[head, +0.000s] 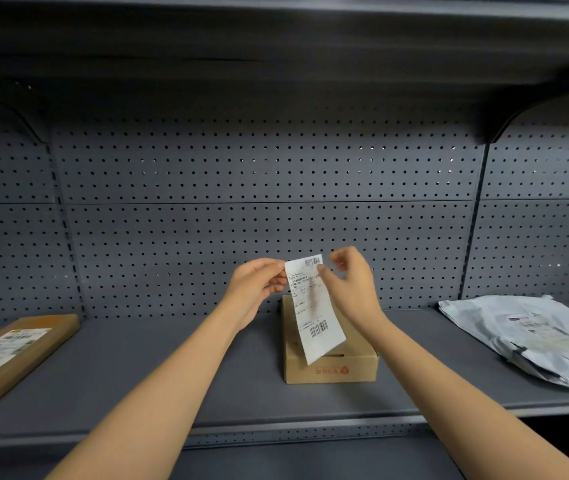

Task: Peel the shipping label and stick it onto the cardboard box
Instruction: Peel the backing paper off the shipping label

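A white shipping label (314,313) with barcodes hangs upright above a small brown cardboard box (331,370) on the grey shelf. My left hand (255,285) pinches the label's upper left edge. My right hand (352,282) is at the label's upper right edge, thumb touching the paper, fingers curled loosely above it. The label's lower part covers much of the box top. The box shows a red logo on its front face.
A flat brown parcel (9,355) with a label lies at the shelf's left. A grey plastic mailer bag (532,337) lies at the right. Pegboard back wall (241,188) stands behind; an upper shelf (276,46) hangs overhead.
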Available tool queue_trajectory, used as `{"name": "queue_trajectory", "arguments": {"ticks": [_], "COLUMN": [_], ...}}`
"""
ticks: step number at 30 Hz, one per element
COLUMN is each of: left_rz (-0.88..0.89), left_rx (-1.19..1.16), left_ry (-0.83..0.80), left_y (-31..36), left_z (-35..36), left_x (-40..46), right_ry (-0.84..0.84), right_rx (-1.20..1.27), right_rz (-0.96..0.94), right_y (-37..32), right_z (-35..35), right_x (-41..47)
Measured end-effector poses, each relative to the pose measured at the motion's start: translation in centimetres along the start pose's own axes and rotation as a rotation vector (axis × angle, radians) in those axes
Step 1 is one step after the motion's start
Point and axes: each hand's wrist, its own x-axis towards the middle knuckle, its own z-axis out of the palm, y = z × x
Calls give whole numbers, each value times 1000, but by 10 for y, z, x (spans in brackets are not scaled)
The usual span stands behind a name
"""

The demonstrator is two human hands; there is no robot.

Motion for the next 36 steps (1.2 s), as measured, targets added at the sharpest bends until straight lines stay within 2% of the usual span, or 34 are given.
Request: {"name": "queue_trajectory", "arguments": {"ticks": [4, 6, 18, 32, 36], "left_rz": [14, 19, 108, 106, 74], "left_rx": [-18, -10, 188, 137, 66], "left_ry": [-33, -51, -47, -47, -65], "left_y": [0, 0, 6, 9, 10], "left_z": [10, 13, 10, 4, 2], "left_x": [0, 0, 0, 1, -2], "right_ry": [-225, -264, -276, -356, -364], "right_rx": [-24, -56, 55, 236, 353], "right_rz": [-24, -32, -9, 69, 93], "right_y": [-21, -25, -23, -21, -23], "right_z": [8, 11, 15, 11, 14], "right_x": [-4, -3, 7, 11, 9]}}
